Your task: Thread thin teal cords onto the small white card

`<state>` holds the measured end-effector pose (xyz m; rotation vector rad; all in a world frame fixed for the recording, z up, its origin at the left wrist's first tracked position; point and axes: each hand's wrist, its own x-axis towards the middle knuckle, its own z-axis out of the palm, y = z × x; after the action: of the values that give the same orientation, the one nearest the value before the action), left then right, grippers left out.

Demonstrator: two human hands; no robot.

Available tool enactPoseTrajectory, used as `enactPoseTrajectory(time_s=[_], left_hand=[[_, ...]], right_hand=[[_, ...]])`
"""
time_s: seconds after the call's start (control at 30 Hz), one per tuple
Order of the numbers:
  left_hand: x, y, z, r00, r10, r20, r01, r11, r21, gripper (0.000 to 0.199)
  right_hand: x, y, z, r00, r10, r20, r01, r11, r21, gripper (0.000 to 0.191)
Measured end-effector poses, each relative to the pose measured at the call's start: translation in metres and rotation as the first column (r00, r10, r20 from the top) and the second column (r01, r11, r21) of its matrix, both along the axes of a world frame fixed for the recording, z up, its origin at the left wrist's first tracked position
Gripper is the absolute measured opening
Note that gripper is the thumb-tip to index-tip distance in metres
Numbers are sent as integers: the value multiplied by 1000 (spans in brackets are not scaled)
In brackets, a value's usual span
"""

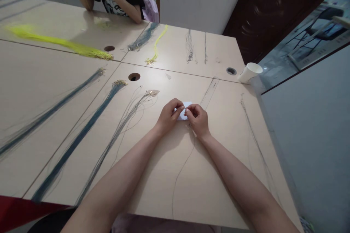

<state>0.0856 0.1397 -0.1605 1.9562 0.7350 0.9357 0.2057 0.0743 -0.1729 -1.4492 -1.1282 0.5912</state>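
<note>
Works at mid-frame with left hand (171, 115) and right hand (199, 119) close together over a white card (181, 116), with fingers bent and drawn in narrow; cannot tell whether closed on anything. Find the thin line (176, 179) trailing from near the right hand to the bottom centre. Judge it light, limp, probably slippery, easily kinked; best grip near the upper end. Note 2 blue bundles (79, 140) at left, grey strands (120, 125) left of centre, paper cup (249, 72) upper right. Mind the clear ruler (210, 92) just beyond the right hand, likeliest to obstruct
</note>
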Motion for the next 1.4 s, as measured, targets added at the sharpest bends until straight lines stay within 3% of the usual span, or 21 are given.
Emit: enactPoseTrajectory(time_s=[1.4], left_hand=[[-1, 3, -2, 999, -51, 16, 52, 997, -57, 13]], right_hand=[[1, 0, -2, 997, 57, -46, -58, 998, -10, 8]])
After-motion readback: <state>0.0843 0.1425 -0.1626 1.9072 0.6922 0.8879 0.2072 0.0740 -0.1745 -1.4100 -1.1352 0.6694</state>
